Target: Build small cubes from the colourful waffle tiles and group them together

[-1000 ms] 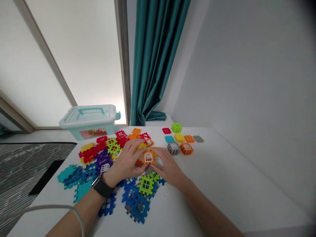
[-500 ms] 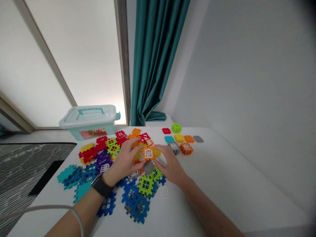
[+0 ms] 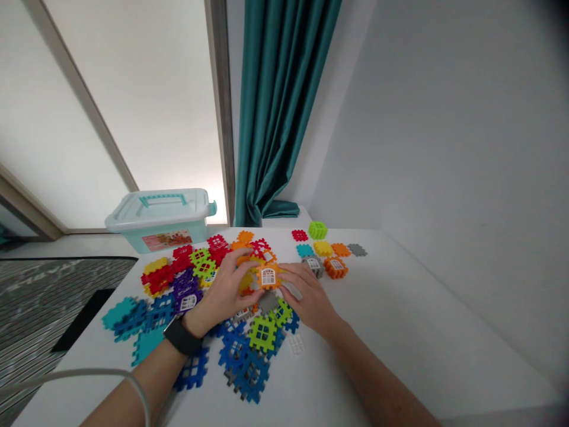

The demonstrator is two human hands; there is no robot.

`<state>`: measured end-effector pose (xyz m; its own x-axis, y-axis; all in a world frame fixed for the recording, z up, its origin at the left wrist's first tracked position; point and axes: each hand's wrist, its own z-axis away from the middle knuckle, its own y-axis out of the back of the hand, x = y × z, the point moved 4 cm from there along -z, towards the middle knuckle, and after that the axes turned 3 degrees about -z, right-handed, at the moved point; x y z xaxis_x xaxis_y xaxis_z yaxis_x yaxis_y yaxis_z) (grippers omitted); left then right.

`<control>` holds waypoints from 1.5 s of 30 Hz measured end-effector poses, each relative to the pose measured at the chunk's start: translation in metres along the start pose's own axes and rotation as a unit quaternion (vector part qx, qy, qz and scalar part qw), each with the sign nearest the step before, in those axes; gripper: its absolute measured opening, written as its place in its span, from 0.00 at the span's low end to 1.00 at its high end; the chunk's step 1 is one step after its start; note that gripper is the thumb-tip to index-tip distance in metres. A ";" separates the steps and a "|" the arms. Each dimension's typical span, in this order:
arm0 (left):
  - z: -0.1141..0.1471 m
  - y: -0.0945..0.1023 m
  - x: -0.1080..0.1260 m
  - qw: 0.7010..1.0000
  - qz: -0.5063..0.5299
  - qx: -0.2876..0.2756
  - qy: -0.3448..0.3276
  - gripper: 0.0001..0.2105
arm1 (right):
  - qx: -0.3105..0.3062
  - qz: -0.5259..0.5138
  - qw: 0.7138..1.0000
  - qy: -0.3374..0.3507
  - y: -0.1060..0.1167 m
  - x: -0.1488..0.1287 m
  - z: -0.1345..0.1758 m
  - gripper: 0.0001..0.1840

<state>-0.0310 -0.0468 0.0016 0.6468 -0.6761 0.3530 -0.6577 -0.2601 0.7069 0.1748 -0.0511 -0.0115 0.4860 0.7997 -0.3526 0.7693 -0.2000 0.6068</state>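
Between my two hands is an orange interlocking building tile (image 3: 268, 276) with a white arched window set in it, held up over the pile. My left hand (image 3: 229, 290), with a dark watch on the wrist, grips its left edge between thumb and fingers. My right hand (image 3: 309, 299) pinches the right edge. Under and around them lie more tiles: a grey tile (image 3: 268, 302), lime green window tiles (image 3: 263, 333), blue tiles (image 3: 251, 373) and purple tiles (image 3: 185, 286). My left hand hides part of the pile.
Right of the hands stand an orange block (image 3: 335, 268), a grey block (image 3: 313, 266) and a lime green block (image 3: 317, 230), with several flat tiles. A lidded pale teal box (image 3: 166, 219) is at the back left. A loose white window piece (image 3: 296, 344) lies on the white table (image 3: 355, 356).
My right hand's fingers have shifted slightly and come closer against the tile's right edge. The tile and my left hand stay almost in place.
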 end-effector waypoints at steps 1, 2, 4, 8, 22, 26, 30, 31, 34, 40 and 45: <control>0.000 0.000 0.000 1.000 0.016 -0.002 0.010 0.21 | 0.001 0.003 1.000 0.007 0.001 0.000 0.000 0.15; -0.001 -0.001 -0.001 0.999 0.033 -0.007 0.019 0.19 | 0.003 0.005 1.000 0.013 0.002 -0.001 0.000 0.15; -0.001 -0.003 -0.001 0.997 0.067 -0.024 0.036 0.16 | 0.008 0.001 1.000 0.021 0.004 -0.002 -0.001 0.13; 0.000 -0.010 0.000 0.990 0.110 -0.078 0.038 0.08 | 0.032 -0.039 0.998 -0.025 0.006 -0.002 -0.004 0.08; -0.004 -0.015 -0.001 0.952 0.256 -0.118 0.118 0.15 | 0.031 -0.340 0.870 -0.355 -0.012 0.018 0.000 0.13; -0.004 -0.016 -0.002 0.951 0.257 -0.106 0.132 0.16 | 0.030 -0.384 0.845 -0.370 -0.010 0.015 -0.003 0.16; -0.004 -0.018 -0.001 0.960 0.231 -0.097 0.127 0.16 | 0.028 -0.420 0.825 -0.377 -0.012 0.012 -0.002 0.17; -0.005 -0.018 0.000 0.961 0.225 -0.095 0.127 0.16 | 0.028 -0.428 0.820 -0.378 -0.013 0.012 -0.002 0.17; -0.005 -0.019 0.001 0.959 0.233 -0.095 0.131 0.16 | 0.035 -0.442 0.808 -0.388 -0.016 0.012 -0.001 0.19; -0.004 -0.021 -0.004 0.930 0.316 -0.094 0.164 0.12 | 0.058 -0.440 0.800 -0.403 -0.013 0.012 -0.004 0.18; -0.003 -0.021 -0.008 0.924 0.333 -0.074 0.173 0.10 | 0.056 -0.431 0.800 -0.413 -0.011 0.012 -0.003 0.16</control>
<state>-0.0208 -0.0339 -0.0145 0.2198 -0.3847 0.8965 -0.9111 0.2476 0.3296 0.1705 -0.0374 -0.0202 -0.1731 0.0301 -0.9844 0.9761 0.1389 -0.1674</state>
